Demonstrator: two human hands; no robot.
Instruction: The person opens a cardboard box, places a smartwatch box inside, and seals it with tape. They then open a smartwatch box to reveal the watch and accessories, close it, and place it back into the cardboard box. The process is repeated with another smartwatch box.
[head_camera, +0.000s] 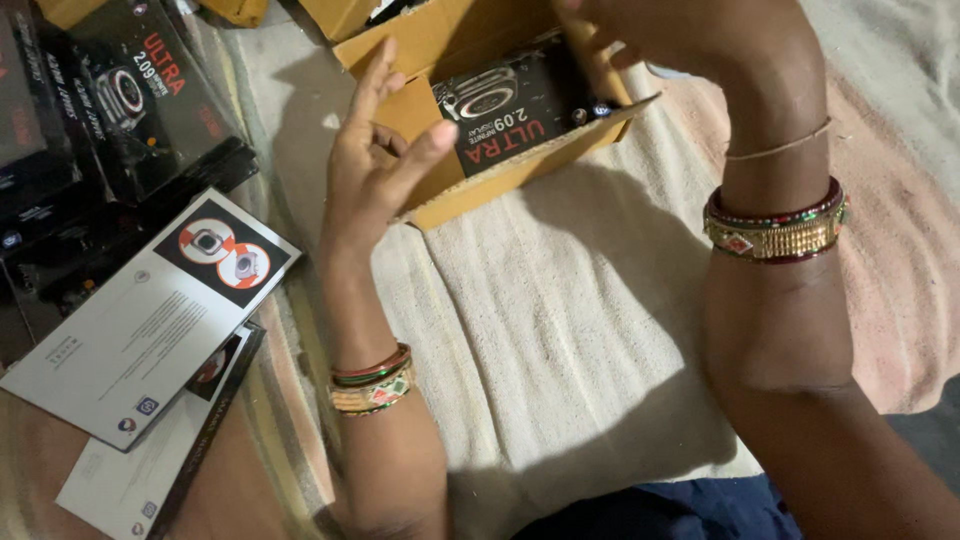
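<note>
While the black box (505, 115) already sits in the carton (500, 185), the left hand (375, 165) beside the carton is spread empty and the right hand (680, 40) grips its far wall.

I see a tan cardboard box (520, 165) holding a black product box (505, 115) with red lettering, over a cream towel (560, 330); red, green and gold bangles (775, 225).

A cream terry-cloth towel (560, 330) is spread out; left of it lie white printed leaflets (140, 320), with glossy black boxes (110, 110) above them.
</note>
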